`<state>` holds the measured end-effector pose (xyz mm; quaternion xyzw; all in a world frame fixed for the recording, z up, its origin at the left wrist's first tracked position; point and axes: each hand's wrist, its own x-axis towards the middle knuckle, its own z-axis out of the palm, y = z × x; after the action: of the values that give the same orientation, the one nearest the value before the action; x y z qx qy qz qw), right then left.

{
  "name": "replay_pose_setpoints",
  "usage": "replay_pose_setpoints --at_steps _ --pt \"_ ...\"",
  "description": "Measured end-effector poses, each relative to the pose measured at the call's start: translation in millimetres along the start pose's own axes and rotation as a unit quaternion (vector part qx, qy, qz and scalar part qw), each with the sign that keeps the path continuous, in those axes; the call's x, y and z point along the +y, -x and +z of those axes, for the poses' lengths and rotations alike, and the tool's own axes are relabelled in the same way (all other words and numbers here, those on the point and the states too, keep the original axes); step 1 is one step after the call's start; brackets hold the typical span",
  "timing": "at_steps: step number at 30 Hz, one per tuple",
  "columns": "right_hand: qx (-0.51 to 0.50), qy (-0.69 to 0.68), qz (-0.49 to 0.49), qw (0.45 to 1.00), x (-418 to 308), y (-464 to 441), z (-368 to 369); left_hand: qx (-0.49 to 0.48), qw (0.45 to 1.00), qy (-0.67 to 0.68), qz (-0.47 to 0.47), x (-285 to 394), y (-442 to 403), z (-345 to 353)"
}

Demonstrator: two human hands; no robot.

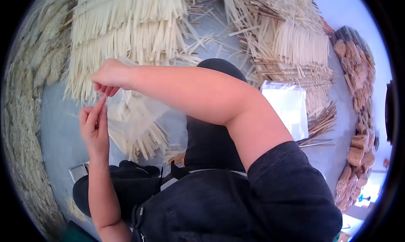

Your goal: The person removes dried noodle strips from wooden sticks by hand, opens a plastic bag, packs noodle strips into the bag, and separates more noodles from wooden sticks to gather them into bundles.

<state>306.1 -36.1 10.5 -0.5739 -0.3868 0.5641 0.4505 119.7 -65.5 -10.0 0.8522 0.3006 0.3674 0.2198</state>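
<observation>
A clear plastic bag (141,112) hangs from my two hands, thin and see-through, over a small pile of pale strips (145,143). My left hand (95,126) is raised, its thumb and fingertips pinched on the bag's edge. Just above it, my right hand (113,74) reaches across from the right, its fingers curled down and closed on the same edge. The fingertips of both hands nearly meet. Behind my right hand spreads a large layered heap of long pale strips (126,27). What the strips are made of I cannot tell.
A stack of clear plastic bags (289,109) lies right of my knee. More pale strips (301,41) are heaped behind it, with thin brown sticks (322,122) beside. Packed brown bundles (356,151) line the right side. A bulky tan mass (21,115) runs along the left.
</observation>
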Motion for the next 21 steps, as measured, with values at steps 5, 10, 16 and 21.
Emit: replay_pose_setpoints --at_steps 5,10,16,21 --pt "-0.011 0.094 -0.028 0.995 -2 -7 -3 0.002 0.999 -0.015 0.045 -1 -3 4" --pt "0.055 0.018 -0.110 0.992 -4 -23 -17 0.060 0.996 -0.018 -0.062 42 -9 5" --pt "0.091 -0.011 -0.073 0.993 -10 -27 -27 -0.264 0.932 0.245 -0.020 129 17 15" --pt "0.068 0.130 -0.136 0.980 11 -53 -14 -0.432 0.768 0.463 -0.091 199 17 33"
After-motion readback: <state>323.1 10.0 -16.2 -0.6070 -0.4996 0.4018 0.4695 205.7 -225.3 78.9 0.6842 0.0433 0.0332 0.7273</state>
